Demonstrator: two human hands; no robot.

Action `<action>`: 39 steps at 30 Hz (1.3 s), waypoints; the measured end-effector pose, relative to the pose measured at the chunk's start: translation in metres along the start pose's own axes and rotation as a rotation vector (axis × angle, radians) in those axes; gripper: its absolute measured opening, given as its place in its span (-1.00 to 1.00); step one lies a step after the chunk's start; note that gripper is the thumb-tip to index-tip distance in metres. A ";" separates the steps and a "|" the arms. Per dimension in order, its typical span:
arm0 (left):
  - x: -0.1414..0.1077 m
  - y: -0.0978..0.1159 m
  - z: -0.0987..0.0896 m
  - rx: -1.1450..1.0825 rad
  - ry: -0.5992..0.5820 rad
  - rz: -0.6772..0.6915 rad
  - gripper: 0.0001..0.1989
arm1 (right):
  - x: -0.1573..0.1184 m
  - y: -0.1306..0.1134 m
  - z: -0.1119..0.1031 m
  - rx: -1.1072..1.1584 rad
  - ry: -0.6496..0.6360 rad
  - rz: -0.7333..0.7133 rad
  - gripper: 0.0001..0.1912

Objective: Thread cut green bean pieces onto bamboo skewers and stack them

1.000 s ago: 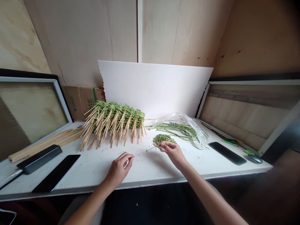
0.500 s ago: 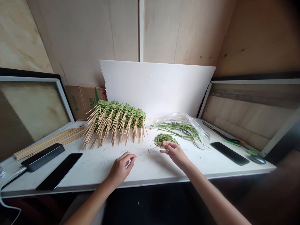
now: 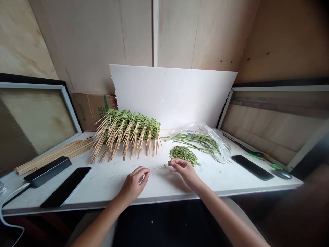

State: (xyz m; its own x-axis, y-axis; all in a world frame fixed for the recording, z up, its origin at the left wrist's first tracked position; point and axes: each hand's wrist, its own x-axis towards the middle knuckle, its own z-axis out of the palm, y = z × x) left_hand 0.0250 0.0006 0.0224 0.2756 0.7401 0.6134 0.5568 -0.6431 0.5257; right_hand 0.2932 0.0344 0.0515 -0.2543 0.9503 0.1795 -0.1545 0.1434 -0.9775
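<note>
My left hand (image 3: 136,181) pinches one end of a thin wooden skewer (image 3: 157,168) above the front of the white table. At the skewer's other end, my right hand (image 3: 181,169) has its fingertips closed on a short green bean piece (image 3: 169,162); another small green piece sits on the skewer beside it. Just behind my right hand lies a pile of cut green pieces (image 3: 183,153). Further left is a large stack of skewered green pieces (image 3: 131,125), their bare stick ends pointing toward me.
Loose skewers (image 3: 56,154), a black case (image 3: 47,171) and a black phone (image 3: 66,187) lie left. Long green beans (image 3: 197,141) and a plastic bag (image 3: 205,128) are back right. Another dark phone (image 3: 252,167) and a mouse (image 3: 283,173) lie right.
My right hand has moved left and slightly down, toward my left hand, uncovering more of the cut pile. My left hand has hardly moved.
</note>
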 end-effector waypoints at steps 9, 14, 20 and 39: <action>0.000 0.001 0.000 -0.016 -0.029 0.019 -0.83 | -0.001 0.005 0.009 -0.080 0.003 -0.022 -0.70; 0.000 0.002 0.001 -0.041 -0.033 0.015 -0.82 | -0.001 0.007 0.011 -0.083 0.033 -0.019 -0.70; 0.001 0.001 0.002 -0.036 -0.004 0.009 -0.80 | -0.003 -0.001 0.006 -0.103 0.015 0.013 -0.67; 0.001 0.001 -0.001 -0.012 -0.020 -0.019 -0.78 | -0.001 -0.013 -0.019 -0.175 0.013 0.043 -0.64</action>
State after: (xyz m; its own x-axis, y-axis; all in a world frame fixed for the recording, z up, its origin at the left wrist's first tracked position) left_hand 0.0252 0.0009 0.0237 0.2803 0.7560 0.5915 0.5525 -0.6309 0.5447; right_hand 0.3139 0.0370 0.0617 -0.2441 0.9600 0.1370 0.0248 0.1474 -0.9888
